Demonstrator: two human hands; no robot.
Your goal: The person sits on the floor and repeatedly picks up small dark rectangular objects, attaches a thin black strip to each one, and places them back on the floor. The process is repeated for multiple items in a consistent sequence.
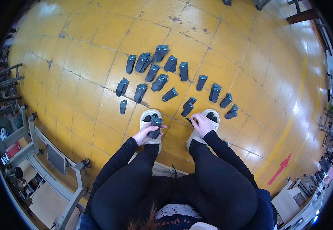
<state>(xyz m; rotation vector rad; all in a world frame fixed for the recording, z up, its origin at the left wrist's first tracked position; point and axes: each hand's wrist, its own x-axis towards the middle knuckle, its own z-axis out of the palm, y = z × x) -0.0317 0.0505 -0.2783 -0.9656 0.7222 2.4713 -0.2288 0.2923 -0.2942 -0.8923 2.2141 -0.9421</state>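
My left hand (144, 135) is closed round a small stack of dark, tongue-shaped pieces (154, 133) with a pale tag near its upper end, held above my left slipper. Over the inner side of my right slipper, my right hand (202, 125) pinches the edge of a thin dark piece (189, 120); most of it is hidden by the fingers. Closest to this hand on the floor is a pair of overlapping dark bundles (188, 109). Beyond both hands lie several similar bundles with greenish ends, among them a thick bundle (159, 82) and a single narrow one (123, 107).
Cream slippers (145, 114) are on my feet on the yellow tiled floor (86, 92). A grey metal frame (30, 130) on casters stands at my left. On the right, a red arrow (280, 168) marks the floor, with a white cabinet (288, 203) behind it.
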